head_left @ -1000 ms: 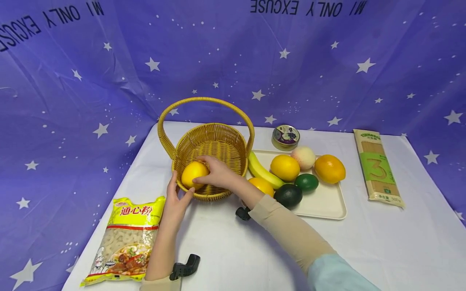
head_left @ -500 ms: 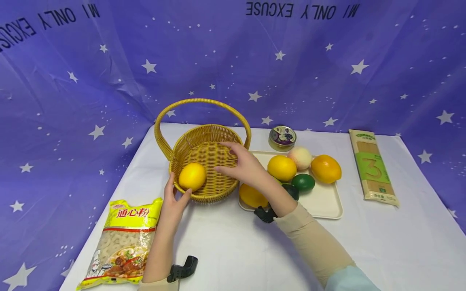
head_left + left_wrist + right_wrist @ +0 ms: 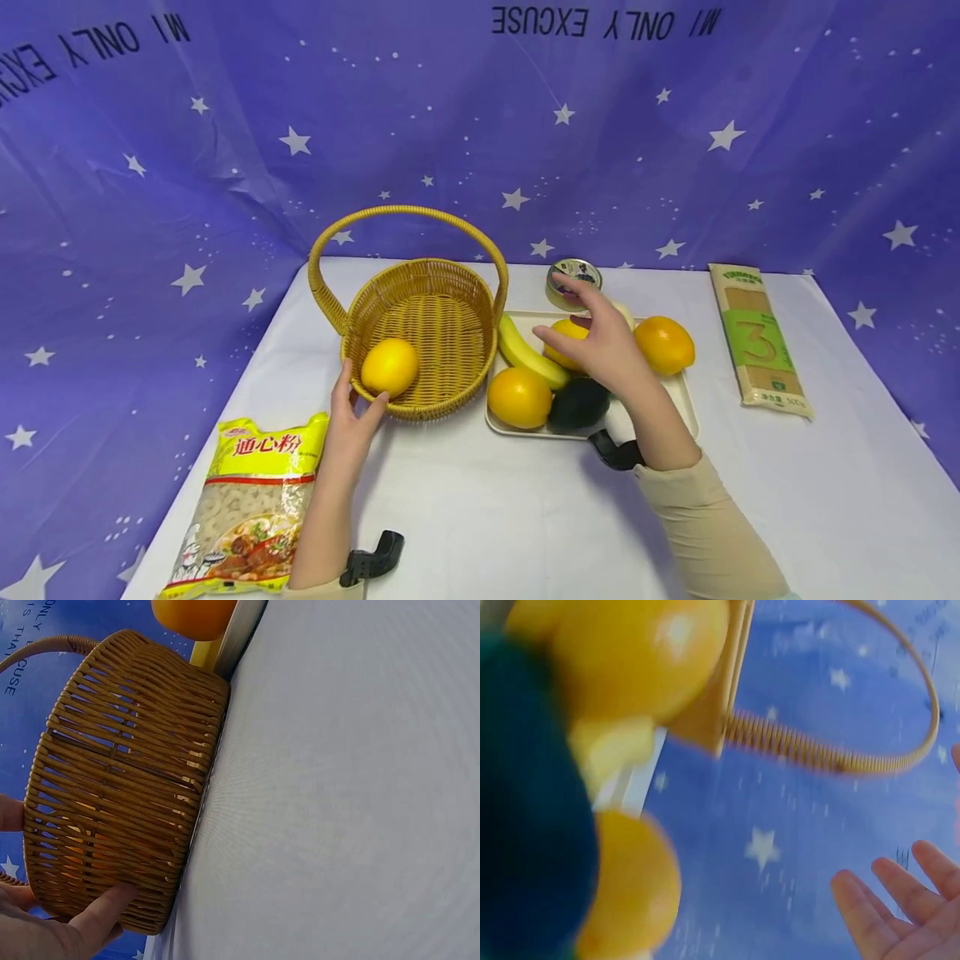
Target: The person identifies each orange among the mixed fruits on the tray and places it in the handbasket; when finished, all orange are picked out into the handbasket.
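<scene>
A wicker basket (image 3: 450,333) with a tall arched handle stands at the table's left, a rounded yellow fruit (image 3: 390,367) lying inside against its front left wall. My left hand (image 3: 351,433) holds that corner: in the left wrist view the thumb is at the rim and a finger (image 3: 105,907) lies along the outer wall. My right hand (image 3: 603,350), fingers spread and holding nothing, hovers over a cream tray (image 3: 682,400). On the tray are a banana (image 3: 528,354), a dark avocado (image 3: 579,404), a yellow fruit (image 3: 564,337) and oranges (image 3: 519,398); a peach is mostly hidden behind the hand.
A yellow bag of macaroni (image 3: 247,500) lies left of my left forearm. Behind the tray sits a round tin (image 3: 562,287), and a pack of noodles (image 3: 757,342) lies at the far right. A starry purple cloth (image 3: 450,125) hangs behind the table.
My right hand has let go of the yellow fruit in the basket and moved right, out over the tray. My left hand has stayed at the basket's rim.
</scene>
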The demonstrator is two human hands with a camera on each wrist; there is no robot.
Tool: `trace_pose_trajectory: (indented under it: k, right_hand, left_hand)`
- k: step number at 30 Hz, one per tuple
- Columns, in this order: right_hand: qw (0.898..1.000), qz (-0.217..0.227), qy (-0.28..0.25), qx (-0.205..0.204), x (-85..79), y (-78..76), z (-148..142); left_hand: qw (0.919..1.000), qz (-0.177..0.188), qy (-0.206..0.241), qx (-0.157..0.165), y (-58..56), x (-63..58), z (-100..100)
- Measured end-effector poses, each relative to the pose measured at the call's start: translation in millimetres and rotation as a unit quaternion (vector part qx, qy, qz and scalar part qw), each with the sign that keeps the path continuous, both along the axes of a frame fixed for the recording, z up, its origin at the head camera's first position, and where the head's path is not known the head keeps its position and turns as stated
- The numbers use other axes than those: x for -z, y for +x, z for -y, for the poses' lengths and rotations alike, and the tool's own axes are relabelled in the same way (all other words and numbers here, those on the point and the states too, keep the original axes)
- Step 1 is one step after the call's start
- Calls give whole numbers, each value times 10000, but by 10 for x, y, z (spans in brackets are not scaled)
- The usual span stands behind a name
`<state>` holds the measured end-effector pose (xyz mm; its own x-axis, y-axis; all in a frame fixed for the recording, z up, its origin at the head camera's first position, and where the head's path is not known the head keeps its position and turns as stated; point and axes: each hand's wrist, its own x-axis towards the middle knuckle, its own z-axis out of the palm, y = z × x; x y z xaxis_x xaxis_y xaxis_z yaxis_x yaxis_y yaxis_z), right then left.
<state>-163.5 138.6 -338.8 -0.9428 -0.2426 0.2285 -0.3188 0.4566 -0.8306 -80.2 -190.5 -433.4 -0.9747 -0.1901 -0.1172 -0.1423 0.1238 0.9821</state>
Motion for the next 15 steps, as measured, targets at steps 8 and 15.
trace_pose_trajectory:
  k: [8, 15]
  right_hand:
    - [9907, -9, -112, 1358, 87, -3, -653]
    - [9759, 444, 219, 2123, 342, -29, -1114]
  left_hand:
    - [10000, 38, 9, 0, 5, -11, -9]
    - [10000, 41, 90, -11, -2, -13, -34]
